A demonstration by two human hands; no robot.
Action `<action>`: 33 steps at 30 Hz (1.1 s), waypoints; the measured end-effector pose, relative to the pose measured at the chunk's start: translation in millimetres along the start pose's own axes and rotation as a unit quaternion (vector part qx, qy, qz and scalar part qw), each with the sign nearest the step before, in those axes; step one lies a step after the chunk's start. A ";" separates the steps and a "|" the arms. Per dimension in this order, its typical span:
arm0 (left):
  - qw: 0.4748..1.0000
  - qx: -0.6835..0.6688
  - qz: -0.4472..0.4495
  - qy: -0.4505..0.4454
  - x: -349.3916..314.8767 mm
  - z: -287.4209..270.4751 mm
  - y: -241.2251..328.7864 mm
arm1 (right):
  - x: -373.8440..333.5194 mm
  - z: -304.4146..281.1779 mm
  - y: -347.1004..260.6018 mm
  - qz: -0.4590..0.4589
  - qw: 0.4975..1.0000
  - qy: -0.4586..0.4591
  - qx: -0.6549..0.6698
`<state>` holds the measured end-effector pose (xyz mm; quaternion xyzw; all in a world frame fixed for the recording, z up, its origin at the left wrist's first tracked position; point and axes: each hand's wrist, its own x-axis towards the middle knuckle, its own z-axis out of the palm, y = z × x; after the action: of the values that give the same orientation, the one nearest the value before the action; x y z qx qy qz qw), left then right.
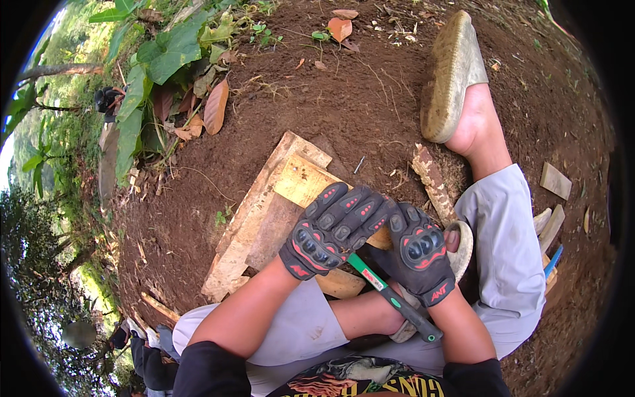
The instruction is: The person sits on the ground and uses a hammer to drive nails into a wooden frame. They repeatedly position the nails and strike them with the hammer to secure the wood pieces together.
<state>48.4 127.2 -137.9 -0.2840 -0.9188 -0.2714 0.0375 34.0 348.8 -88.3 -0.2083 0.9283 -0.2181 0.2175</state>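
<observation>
My left hand, in a black glove with red trim, reaches over the boards in front of me. Its fingers bend downward and meet the fingers of my right hand, gloved alike and closed. Whatever lies between the two hands is hidden. A hammer with a green and black handle slants below them, its head out of sight under my left hand. Whether a hand grips the hammer cannot be seen. Beneath my hands, a yellowish board crosses a longer plank on the soil.
A rough strip of wood lies by my shoe. Wood offcuts and a blue object lie at the right. Broad-leaved plants grow at the upper left. Other people are at the left edge.
</observation>
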 end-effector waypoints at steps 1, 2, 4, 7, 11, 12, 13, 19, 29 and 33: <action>1.000 -0.004 -0.004 -0.008 -0.4 0.4 1.3 | 0.6 -0.4 -0.5 0.000 1.000 0.003 0.003; 1.000 -0.008 -0.007 -0.016 -0.2 1.1 1.8 | 1.7 -1.0 -1.8 0.002 1.000 0.007 0.006; 1.000 -0.013 -0.012 -0.020 1.9 -0.4 1.3 | 1.9 -0.8 -1.4 0.000 1.000 0.011 0.005; 1.000 -0.022 -0.017 -0.012 1.6 0.3 1.2 | 2.4 0.1 -0.2 -0.005 1.000 0.007 0.001; 1.000 -0.015 -0.003 0.019 0.4 6.3 -1.8 | 4.3 -4.3 -3.8 0.008 1.000 0.005 0.002; 1.000 -0.012 -0.004 0.022 1.1 5.3 -1.4 | 3.9 -4.7 -5.1 0.012 1.000 0.008 -0.001; 1.000 -0.009 -0.005 0.025 1.6 3.4 0.0 | 4.0 -4.4 -5.3 0.018 1.000 0.005 0.002; 0.999 -0.021 -0.027 0.028 -5.0 4.4 0.4 | 9.4 2.2 -2.8 0.028 0.999 -0.034 -0.004; 0.999 -0.033 -0.001 0.030 -15.1 6.8 -8.6 | 7.3 5.1 -8.3 0.062 0.997 -0.046 -0.029; 0.998 -0.053 0.006 0.044 -13.1 10.8 -8.3 | 4.5 7.1 -5.8 0.044 0.998 -0.016 -0.049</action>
<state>55.7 120.5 -154.0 -0.2789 -0.8989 -0.3317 0.0647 35.6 339.6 -92.6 -0.1810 0.9424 -0.1596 0.2316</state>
